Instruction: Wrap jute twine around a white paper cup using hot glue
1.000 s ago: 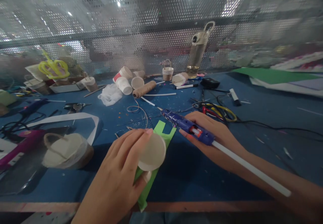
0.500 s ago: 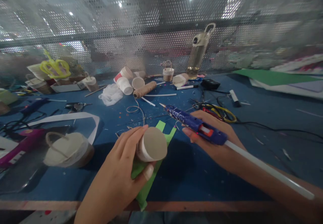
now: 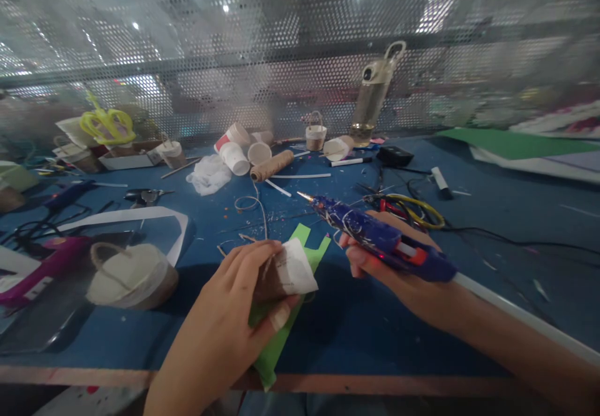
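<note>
Paper cup (image 3: 287,272): held on its side low in the middle of the view, just above the near edge of the table, part brown and part white, blurred.
Perforated screen (image 3: 281,60): a grey metal wall standing along the far side of the table.
Table (image 3: 375,341): a blue top strewn with craft scraps and black cables.
Left hand (image 3: 225,322): curled around the paper cup, fingers over the top and thumb pressed underneath.
Right hand (image 3: 412,278): closed around the handle of the glue gun, to the right of the cup.
Glue gun (image 3: 375,236): blue, with its metal tip pointing up and left, near the cup but apart from it; a white glue stick (image 3: 520,319) juts out of its back.
Green paper strip (image 3: 276,350): lying flat under the cup and the left thumb.
Handled basket cup (image 3: 131,275): on its side, left of the left hand.
Water bottle (image 3: 372,94): upright by the screen.
Twine spool (image 3: 272,165): lying beyond the cup, beside several tipped white cups (image 3: 239,153).
</note>
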Demonstrator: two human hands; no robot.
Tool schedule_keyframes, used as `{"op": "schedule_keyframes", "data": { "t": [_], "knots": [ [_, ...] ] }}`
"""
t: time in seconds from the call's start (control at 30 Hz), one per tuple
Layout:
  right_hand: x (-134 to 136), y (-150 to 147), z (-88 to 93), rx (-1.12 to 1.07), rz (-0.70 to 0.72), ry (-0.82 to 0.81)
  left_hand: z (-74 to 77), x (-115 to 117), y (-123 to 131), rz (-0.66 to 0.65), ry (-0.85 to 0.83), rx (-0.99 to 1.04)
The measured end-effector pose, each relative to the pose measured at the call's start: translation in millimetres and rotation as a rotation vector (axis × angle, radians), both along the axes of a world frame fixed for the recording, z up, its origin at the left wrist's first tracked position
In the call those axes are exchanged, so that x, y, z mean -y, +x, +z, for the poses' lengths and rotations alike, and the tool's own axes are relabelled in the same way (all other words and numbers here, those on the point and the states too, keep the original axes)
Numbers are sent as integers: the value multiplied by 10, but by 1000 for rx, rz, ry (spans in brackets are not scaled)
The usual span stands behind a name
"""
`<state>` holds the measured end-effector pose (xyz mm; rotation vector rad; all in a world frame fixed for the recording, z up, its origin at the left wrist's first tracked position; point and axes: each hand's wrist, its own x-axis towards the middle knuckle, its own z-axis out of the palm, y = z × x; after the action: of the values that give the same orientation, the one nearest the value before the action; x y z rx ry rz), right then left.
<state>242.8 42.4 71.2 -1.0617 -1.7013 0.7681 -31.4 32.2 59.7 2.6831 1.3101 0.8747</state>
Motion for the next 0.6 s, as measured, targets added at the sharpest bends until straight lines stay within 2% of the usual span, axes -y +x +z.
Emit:
{"op": "schedule_keyframes", "data": {
  "t": [0.4,0.5,0.6],
  "knots": [
    [-95,50,-66,5,35,50,-80,-32,-102,1,-48,-96],
    [-91,61,-69,23,31,47,-78,-29,-149,-1,-84,-136],
    [-85,59,-61,30,25,36,-48,-17,-178,-14,-52,-193]
  ]
}}
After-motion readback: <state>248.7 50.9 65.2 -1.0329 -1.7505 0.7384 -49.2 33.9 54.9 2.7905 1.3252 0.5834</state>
